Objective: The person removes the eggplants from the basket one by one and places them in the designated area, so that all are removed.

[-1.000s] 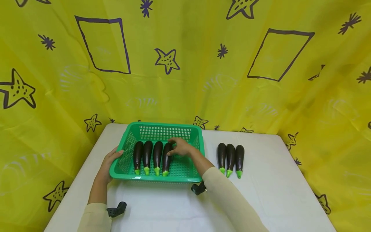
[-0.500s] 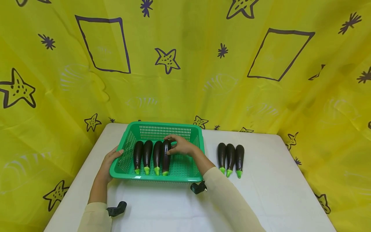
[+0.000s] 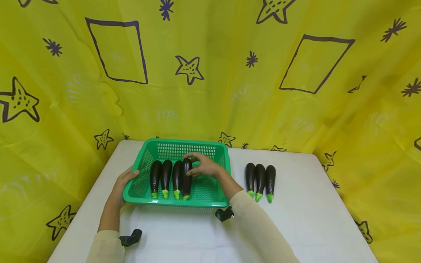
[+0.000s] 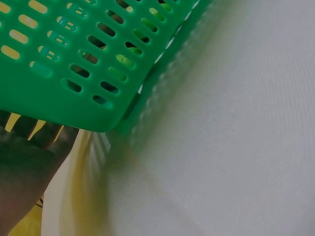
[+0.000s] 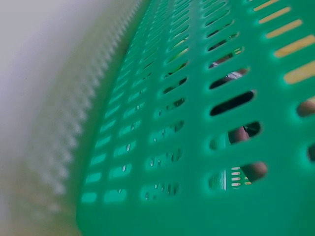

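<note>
A green plastic basket [image 3: 204, 202] with slotted walls stands on the table, holding several dark eggplants side by side. My left hand [image 3: 120, 186] grips its left rim, thumb on top; the left wrist view shows the fingers under the rim of the basket [image 4: 59, 105]. Inside, my right hand [image 3: 205, 166] holds the rightmost eggplant [image 3: 186, 182] near its rounded far end, thumb on its near side. This eggplant leans close against its left neighbour [image 3: 177, 177], green stem end toward me. Through the slots in the right wrist view, only bits of the right hand's fingers [image 5: 255, 171] show.
Three more eggplants [image 3: 260, 180] lie in a row on the white table [image 3: 306, 208], right of the basket. A yellow curtain [image 3: 210, 106] with drawn stars hangs behind and at both sides. A small black camera sits at each wrist.
My right hand has closed on the rightmost eggplant, and its far end has risen slightly and shifted left toward its neighbour. The left hand stays on the rim.
</note>
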